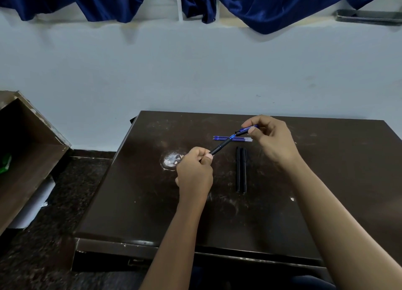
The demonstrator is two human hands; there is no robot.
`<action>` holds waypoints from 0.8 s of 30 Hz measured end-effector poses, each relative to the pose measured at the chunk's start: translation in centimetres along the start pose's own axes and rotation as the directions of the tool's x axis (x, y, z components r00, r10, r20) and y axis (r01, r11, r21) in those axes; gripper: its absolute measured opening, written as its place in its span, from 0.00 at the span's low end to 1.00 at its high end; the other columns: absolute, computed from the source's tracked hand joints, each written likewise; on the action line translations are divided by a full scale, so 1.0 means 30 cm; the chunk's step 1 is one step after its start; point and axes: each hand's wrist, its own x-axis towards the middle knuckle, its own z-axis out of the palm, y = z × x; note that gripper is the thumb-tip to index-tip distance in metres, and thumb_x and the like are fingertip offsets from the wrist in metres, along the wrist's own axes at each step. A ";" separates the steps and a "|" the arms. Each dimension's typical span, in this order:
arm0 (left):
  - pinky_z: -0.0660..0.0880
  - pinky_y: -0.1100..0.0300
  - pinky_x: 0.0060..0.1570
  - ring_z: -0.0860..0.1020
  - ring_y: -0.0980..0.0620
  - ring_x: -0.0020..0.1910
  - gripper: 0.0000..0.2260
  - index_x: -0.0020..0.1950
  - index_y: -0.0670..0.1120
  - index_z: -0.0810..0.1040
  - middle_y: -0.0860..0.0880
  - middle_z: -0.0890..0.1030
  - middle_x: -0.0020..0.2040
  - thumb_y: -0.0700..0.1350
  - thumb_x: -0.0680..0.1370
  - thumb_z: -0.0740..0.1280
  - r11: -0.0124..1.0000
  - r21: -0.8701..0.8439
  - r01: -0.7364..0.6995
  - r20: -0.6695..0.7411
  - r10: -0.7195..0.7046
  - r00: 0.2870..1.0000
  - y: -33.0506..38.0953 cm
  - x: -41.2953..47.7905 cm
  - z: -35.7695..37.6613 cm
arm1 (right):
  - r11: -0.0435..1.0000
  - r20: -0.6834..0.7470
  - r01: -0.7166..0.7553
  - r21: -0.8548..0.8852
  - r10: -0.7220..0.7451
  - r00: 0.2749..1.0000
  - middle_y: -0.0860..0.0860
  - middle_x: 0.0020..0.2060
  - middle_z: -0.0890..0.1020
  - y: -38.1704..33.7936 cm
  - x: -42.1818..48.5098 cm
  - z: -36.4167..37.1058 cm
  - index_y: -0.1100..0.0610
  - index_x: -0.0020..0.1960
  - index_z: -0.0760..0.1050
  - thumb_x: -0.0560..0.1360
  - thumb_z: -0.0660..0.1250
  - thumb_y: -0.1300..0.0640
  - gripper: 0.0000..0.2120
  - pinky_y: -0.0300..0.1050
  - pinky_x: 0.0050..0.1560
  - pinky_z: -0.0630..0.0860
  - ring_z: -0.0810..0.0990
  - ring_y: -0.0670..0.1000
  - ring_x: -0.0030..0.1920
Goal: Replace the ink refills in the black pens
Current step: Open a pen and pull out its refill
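Two bare forearms reaching in from the bottom edge over a dark, scuffed table [134,202]. Left hand [194,170] curled into a loose fist, knuckles up, thumb and forefinger pinched on the lower end of a black pen [219,147]. Right hand [272,137] raised higher and farther back, wrist bent, fingertips gripping the blue printed part [248,129] at the pen's upper end. Pen held off the tabletop, slanting from lower left up to upper right, spanning the gap between both hands. Cannot tell whether the blue part is still joined to the black barrel or drawn slightly apart; only a short blue section visible at the meeting point.

Behind the held pen, flat on the table, a small bundle of blue refills [239,139] lying crosswise, side by side and touching, partly crossed by the slanted barrel. Just below the right hand, two more black pens [241,170] lying parallel and touching, pointing away from the body, between both forearms but closer to the right one. Left of the left hand, a pale round worn patch [171,160] on the surface.

Beyond the table, a pale wall with dark blue curtain [108,0] hanging along the top. At far left, an open brown box [32,137] on the floor.
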 end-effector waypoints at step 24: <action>0.67 0.73 0.28 0.73 0.62 0.31 0.15 0.37 0.52 0.79 0.55 0.79 0.33 0.45 0.80 0.58 0.997 0.070 -0.025 0.176 0.013 0.984 -0.066 0.008 0.009 | 0.974 0.346 0.113 -0.197 -0.039 0.938 0.50 0.38 0.82 0.001 -0.036 0.037 0.52 0.44 0.82 0.76 0.67 0.62 0.08 0.39 0.41 0.71 0.75 0.50 0.36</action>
